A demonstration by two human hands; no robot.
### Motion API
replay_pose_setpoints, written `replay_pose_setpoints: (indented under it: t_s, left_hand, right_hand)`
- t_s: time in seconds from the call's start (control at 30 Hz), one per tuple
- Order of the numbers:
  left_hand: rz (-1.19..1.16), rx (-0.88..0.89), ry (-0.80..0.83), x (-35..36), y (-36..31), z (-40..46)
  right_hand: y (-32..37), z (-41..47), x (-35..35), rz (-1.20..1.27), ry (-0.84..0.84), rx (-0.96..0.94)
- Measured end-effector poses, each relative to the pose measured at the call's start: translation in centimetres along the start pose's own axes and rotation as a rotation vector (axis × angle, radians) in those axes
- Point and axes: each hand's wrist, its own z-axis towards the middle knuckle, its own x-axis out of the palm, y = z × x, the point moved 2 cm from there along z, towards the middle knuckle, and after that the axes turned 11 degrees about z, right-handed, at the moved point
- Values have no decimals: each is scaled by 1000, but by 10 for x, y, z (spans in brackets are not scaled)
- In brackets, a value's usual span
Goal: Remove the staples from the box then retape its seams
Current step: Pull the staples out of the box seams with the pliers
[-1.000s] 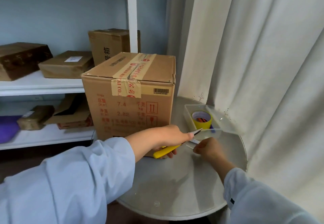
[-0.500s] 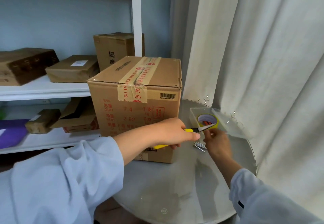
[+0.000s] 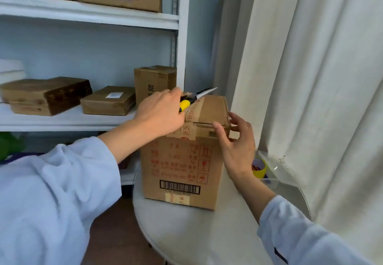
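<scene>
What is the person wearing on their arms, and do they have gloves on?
No gloves: the left hand and right hand are both bare. Both arms wear loose, soft-looking pale blue long sleeves. The left sleeve is wide and baggy, ending partway up the forearm. The right sleeve has a small dark mark near the cuff. No rings or watch show.

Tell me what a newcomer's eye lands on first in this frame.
The cardboard box standing on the round white table at centre draws the eye first. Above its taped top, the left hand grips yellow-handled pliers, tips pointing right, while the right hand reaches with spread fingers at the box's upper right corner. To the right, a yellow tape roll sits in a clear tray by the curtain.
</scene>
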Motion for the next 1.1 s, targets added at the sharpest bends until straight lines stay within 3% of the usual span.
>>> replay_pose_setpoints:
  t_s: [0.13,0.3,0.4,0.47,0.53,0.6,0.67,0.87,1.1]
  left_hand:
    - [80,-125,108,11,36,-11]
    - [-49,-69,54,9,31,-11]
    - [-224,-79,44,6,38,-3]
    - [-198,-93,43,8,46,-1]
    - [-123,-85,102,14,48,-3]
    - [-90,-64,137,23,43,-6]
    - [-69,-59,101,25,38,-6]
    - [-117,-36,91,21,48,-4]
    - [-50,183,99,20,66,-4]
  right_hand:
    - [-5,9,12,24,-16,83]
    - [-16,31,15,220,-149,300]
    - [-9,50,19,38,-221,341]
    - [9,46,27,-13,-144,182]
    - [25,26,40,-14,93,52]
    - [32,-1,57,-94,395,24]
    - [28,-17,73,-234,514,2]
    - [23,-22,91,-208,254,33]
    - [-4,4,60,-103,358,-26]
